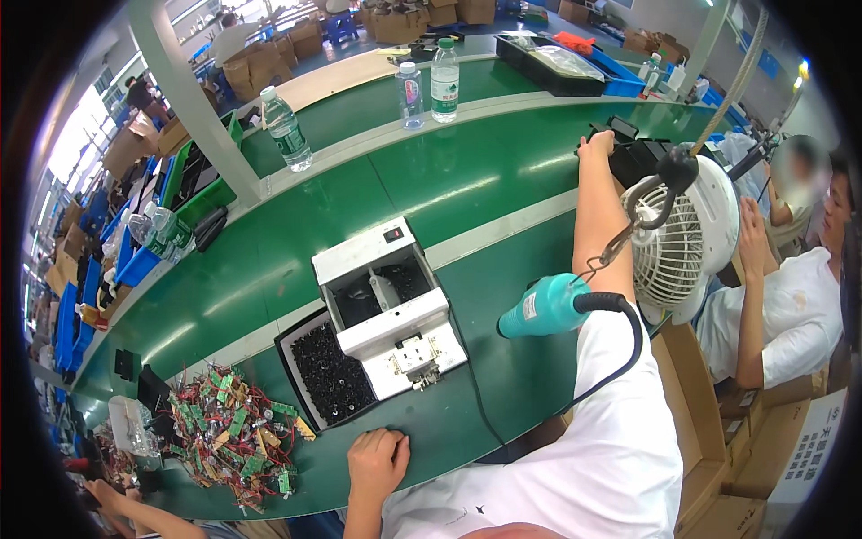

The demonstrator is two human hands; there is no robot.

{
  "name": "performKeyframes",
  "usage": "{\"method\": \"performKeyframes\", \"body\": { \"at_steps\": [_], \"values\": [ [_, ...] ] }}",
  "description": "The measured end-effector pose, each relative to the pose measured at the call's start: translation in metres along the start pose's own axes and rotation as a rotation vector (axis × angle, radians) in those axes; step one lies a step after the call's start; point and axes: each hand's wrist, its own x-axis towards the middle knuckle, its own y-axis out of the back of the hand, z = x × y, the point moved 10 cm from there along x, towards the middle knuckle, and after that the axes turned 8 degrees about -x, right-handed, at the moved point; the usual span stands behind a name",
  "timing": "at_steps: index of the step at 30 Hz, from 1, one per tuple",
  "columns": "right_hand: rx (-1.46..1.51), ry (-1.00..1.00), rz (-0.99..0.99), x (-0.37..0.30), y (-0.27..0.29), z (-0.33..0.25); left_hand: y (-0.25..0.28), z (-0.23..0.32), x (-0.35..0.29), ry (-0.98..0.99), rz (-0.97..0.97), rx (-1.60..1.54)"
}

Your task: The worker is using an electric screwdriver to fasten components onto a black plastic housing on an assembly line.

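My left hand rests curled into a loose fist on the near edge of the green bench, and nothing shows sticking out of it. My right arm stretches far across to the right. At its end, my right hand is closed on a black plastic casing at a group of black casings. A white screw feeder stands mid-bench beside a black tray of small dark screws. Beneath my right arm hangs a teal electric screwdriver with a black cable.
A heap of wired green circuit boards lies at left. A white fan and a hook on a rope crowd the right. Water bottles stand along the far ledge. Co-workers sit at right and lower left; cardboard boxes lie lower right.
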Motion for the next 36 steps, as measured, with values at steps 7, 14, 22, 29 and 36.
{"method": "performKeyframes", "body": {
  "at_steps": [7, 14, 22, 29, 36],
  "values": [
    [0.132, -0.084, -0.659, -0.132, -0.068, -0.02, 0.01, 0.004, -0.002, -0.086, 0.071, 0.007],
    [-0.21, -0.035, -1.67, -0.451, -0.082, -0.122, 0.101, 0.071, 0.017, -0.413, 0.41, -0.26],
    [-0.65, 0.166, -2.312, -0.6, -0.042, -0.12, 0.111, 0.066, 0.071, 0.138, 0.119, -0.355],
    [-0.222, 0.419, -2.163, -0.59, -0.028, -0.126, 0.089, 0.02, 0.053, 0.049, 0.233, -1.944],
    [-0.025, 0.609, -1.97, -0.608, -0.012, -0.136, 0.095, 0.022, 0.058, 0.396, 0.494, -1.947]
  ]
}}
